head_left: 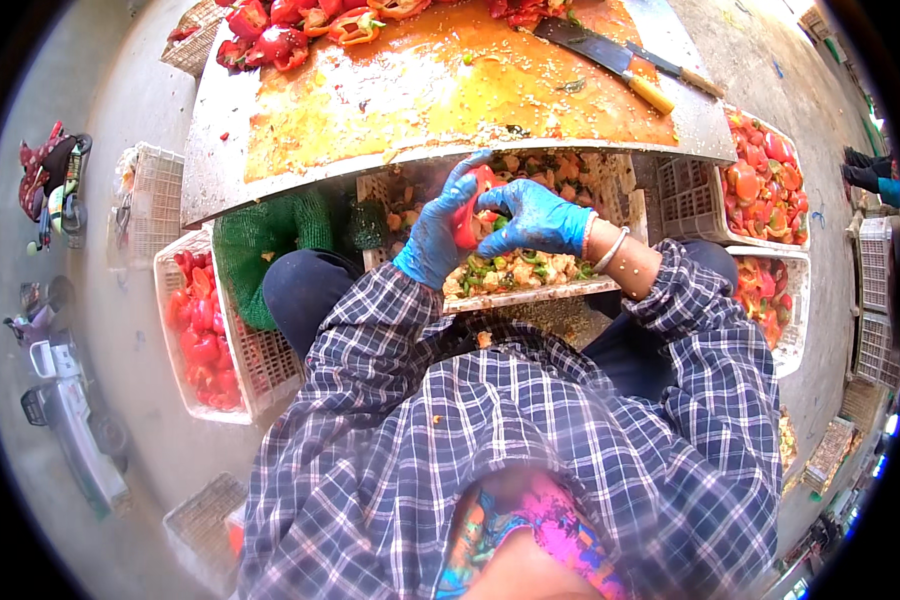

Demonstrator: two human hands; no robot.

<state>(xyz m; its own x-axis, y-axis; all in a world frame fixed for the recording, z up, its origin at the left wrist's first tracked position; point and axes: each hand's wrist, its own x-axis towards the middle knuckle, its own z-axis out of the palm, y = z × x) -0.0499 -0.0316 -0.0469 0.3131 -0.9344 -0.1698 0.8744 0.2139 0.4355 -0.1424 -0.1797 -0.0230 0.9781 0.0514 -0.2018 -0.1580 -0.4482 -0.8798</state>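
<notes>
The left hand [438,232], in a blue glove, holds a red pepper [465,218] between thumb and fingers, with the index finger extended upward past it. The right hand [545,218], gloved likewise, has its fingers curled against the pepper's right side; whether they grip the pepper or a part within it cannot be told. The pepper is located above a crate, near the front edge of the worktable.

A white band [613,250] encircles the right wrist. Both forearms are covered by a plaid shirt [530,420].

The crate [530,297] stands between the knees and contains pale and green trimmings [530,270]. Its far portion extends beneath the worktable [220,185].

The worktable carries an orange-stained board [420,95] scattered with seeds. Two knives [595,48] lie at the board's right side, handles directed toward the right. Red pepper pieces [282,45] are piled at the far left.

A green mesh bag [242,262] hangs left of the left knee, beside a crate of red peppers [270,365]. Two further crates of peppers [688,200] stand at the right.
</notes>
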